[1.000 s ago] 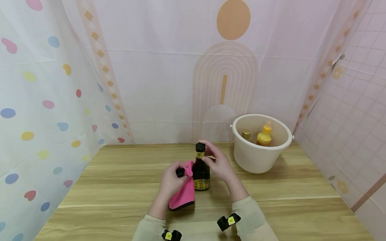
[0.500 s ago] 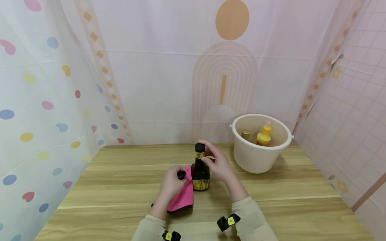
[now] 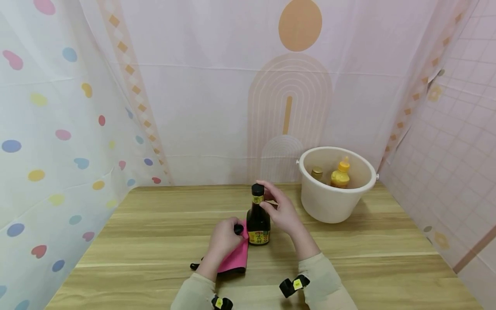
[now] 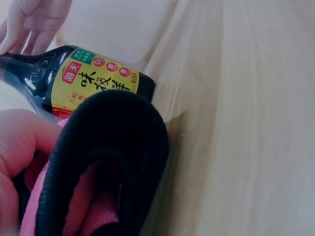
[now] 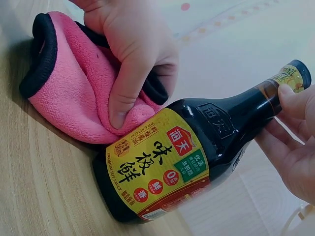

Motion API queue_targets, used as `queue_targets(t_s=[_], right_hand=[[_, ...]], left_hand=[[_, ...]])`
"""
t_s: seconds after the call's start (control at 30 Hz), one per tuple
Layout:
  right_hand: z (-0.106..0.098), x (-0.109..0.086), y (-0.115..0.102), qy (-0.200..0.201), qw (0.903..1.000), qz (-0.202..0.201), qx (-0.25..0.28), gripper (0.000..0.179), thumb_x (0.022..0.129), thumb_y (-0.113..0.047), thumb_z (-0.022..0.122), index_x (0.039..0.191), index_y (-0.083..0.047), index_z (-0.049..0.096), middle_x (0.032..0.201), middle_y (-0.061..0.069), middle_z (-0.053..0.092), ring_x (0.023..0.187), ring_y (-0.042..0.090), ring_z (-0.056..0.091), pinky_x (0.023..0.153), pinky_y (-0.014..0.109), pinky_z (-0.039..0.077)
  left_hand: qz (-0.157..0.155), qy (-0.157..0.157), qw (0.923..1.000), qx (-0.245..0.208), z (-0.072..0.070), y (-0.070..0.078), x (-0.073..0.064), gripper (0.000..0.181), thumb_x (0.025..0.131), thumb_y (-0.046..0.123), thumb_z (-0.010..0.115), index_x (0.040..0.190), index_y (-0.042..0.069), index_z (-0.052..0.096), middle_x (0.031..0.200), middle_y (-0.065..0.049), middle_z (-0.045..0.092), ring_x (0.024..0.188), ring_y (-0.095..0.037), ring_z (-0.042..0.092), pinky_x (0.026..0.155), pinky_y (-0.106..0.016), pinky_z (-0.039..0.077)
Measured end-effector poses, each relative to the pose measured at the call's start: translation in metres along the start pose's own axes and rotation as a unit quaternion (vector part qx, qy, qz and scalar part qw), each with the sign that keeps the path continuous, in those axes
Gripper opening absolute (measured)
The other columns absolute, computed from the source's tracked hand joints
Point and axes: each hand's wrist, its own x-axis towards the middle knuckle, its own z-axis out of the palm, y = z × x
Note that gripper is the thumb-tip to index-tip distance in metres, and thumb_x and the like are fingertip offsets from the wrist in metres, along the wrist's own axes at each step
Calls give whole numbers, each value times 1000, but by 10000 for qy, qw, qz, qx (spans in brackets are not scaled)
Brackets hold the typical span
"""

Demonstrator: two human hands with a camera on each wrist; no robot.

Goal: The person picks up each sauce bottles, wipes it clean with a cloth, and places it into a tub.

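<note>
A dark soy sauce bottle (image 3: 258, 219) with a black cap and a yellow label (image 5: 157, 162) stands upright on the wooden table. My right hand (image 3: 283, 212) holds it by the neck, thumb and fingers around the part just below the cap. In my left hand (image 3: 224, 237) is a bunched pink cloth (image 5: 74, 78) with black edging, pinched under the thumb. The cloth touches the side of the bottle by the label, as the right wrist view shows. A folded black edge of the cloth (image 4: 118, 113) covers part of the label in the left wrist view.
A white bucket (image 3: 327, 206) stands on the table (image 3: 155, 232) at the back right. Inside it are a yellow squeeze bottle (image 3: 340, 175) and a container with a gold lid (image 3: 317, 172). Patterned curtains (image 3: 201, 86) hang behind the table and along both sides.
My left hand has slid down along the bottle with the pink cloth, towards the label and slightly nearer to me. The right hand and the bottle have stayed in place.
</note>
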Motion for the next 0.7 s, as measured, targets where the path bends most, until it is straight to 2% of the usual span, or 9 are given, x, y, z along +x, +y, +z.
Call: queue_targets(t_s=[0.2, 0.47, 0.7], right_hand=[[0, 0, 0, -37, 10000, 22, 31, 54, 94, 5, 60, 144, -10, 48, 128, 16, 60, 110, 36, 60, 88, 49, 53], [1, 1, -1, 23, 9999, 30, -107, 57, 94, 5, 61, 143, -22, 50, 127, 12, 62, 109, 29, 62, 87, 48, 53], [2, 1, -1, 6, 10000, 55, -70, 57, 94, 5, 61, 143, -21, 50, 126, 12, 61, 109, 28, 62, 87, 46, 53]], left_hand=[[65, -171, 9989, 440, 0, 1, 2, 21, 68, -3, 79, 78, 10, 66, 73, 1, 64, 68, -16, 56, 65, -36, 50], [-3, -383, 9929, 1129, 2, 6, 4, 26, 69, -3, 76, 69, 18, 62, 68, 4, 59, 64, -15, 53, 58, -35, 46], [369, -311, 9844, 1692, 3, 7, 4, 29, 65, -6, 76, 66, 18, 60, 67, 5, 59, 61, -15, 53, 53, -34, 45]])
